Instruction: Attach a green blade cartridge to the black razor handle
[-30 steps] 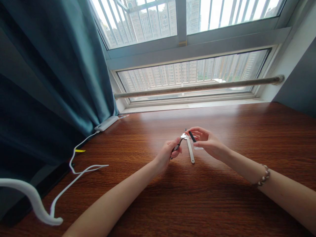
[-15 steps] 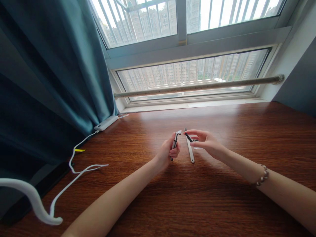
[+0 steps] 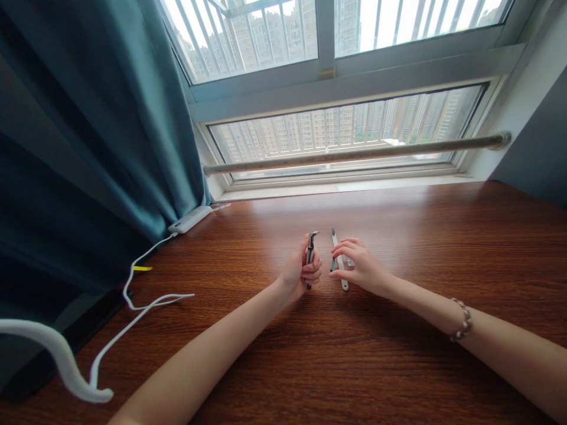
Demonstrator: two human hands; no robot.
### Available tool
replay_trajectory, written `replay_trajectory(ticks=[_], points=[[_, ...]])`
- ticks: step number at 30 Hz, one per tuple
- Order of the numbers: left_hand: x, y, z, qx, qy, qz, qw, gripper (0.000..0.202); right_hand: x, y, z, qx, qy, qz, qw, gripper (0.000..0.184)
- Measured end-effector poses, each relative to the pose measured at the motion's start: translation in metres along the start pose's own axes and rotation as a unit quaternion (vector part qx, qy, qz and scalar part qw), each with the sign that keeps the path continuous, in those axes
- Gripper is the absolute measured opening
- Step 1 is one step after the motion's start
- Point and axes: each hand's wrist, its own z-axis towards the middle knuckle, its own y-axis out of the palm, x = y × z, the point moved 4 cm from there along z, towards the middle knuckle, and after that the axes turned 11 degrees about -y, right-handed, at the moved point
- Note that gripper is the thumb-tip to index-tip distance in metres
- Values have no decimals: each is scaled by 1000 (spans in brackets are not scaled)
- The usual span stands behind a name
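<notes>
My left hand [image 3: 301, 268] is closed around the dark and silver handle of a razor [image 3: 310, 252], its angled head pointing up and to the right. Across a small gap, my right hand [image 3: 361, 267] has its thumb and fingers curved around a small dark strip [image 3: 332, 264], which looks greenish on its face; its exact kind is unclear. Beneath the right fingers lies a white toothbrush [image 3: 344, 284] with dark bristles at the far end and a hole in its handle. A small clear plastic piece [image 3: 350, 261] is partly hidden by the right hand.
The brown wooden tabletop [image 3: 283, 366] runs back to a barred window. On the left are a white power strip [image 3: 190, 220], a white cable [image 3: 133, 283], a yellow tag [image 3: 143, 268] and a blue curtain [image 3: 133, 118]. A metal rail [image 3: 354, 156] crosses the window.
My right hand has moved slightly left and lower, and the strip in it has turned more upright. My left hand has tilted the razor, its head now farther from the right fingers.
</notes>
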Motion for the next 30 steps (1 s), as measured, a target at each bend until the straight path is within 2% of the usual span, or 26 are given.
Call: replay_trajectory(ticks=[10,15,19,21,25,30], points=[[-4,-2,4,-29,-29,-12,999,50,2,4,-4,-18,0,-17,1000,36],[-6,-6,8,-21,-23,-15,999,54,-1,2,-3,-10,-13,-3,1000,38],[-7,-9,8,1,-19,-24,1000,50,0,0,-2,12,-13,9,1000,38],[-7,-11,8,30,-17,-23,999,44,0,1,-3,9,-16,-3,1000,37],[-6,-15,8,93,16,-10,995,28,-1,6,-5,-24,-26,-51,998,34],[-5,-16,9,115,53,6,992,24,-1,13,-9,-86,-18,-91,992,33]])
